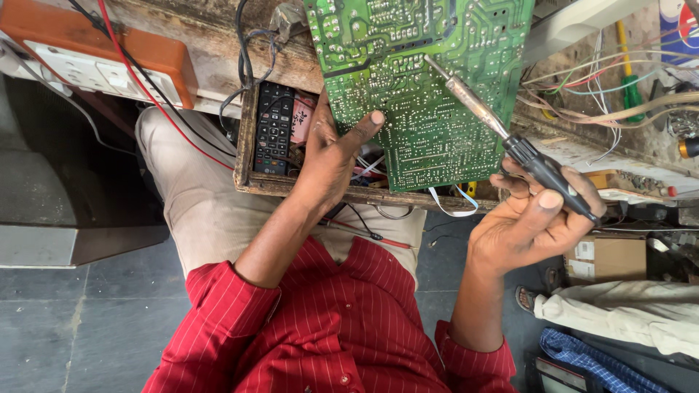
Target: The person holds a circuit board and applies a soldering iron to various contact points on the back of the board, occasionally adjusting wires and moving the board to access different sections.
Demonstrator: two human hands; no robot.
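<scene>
Red striped shirt sleeves (218,320) lie closest to the lens, with pale trousers (196,196) over the seated person's knees beyond them. Right hand (535,218) is closed in a pen-style grip around the black handle of a soldering iron (510,135); thumb and fingers wrap the handle fully, and the metal shaft runs up and left so that the tip rests on, or just above, the green circuit board (422,87); contact cannot be confirmed. Left hand (331,156) steadies the same board at its left edge: the thumb is extended flat on the solder side, while the remaining fingers are hidden behind the board, so their grip cannot be told. Board stands tilted, its lower edge over an open wooden drawer (251,138) that contains a black remote control (275,127) and loose wires. Judged from its look, the board is light, thin and stiff, but fragile at its solder joints and tracks; it is best held by its bare edges, as the left hand does. Iron is assessed as light and rigid, hot at the metal end, and safe to hold only by the black handle. Farther off, an orange switch box with white sockets (95,62) sits at upper left, a tangle of coloured wires (604,94) at upper right, and a cardboard box (608,258) lies near another person's sandalled foot (528,298).
</scene>
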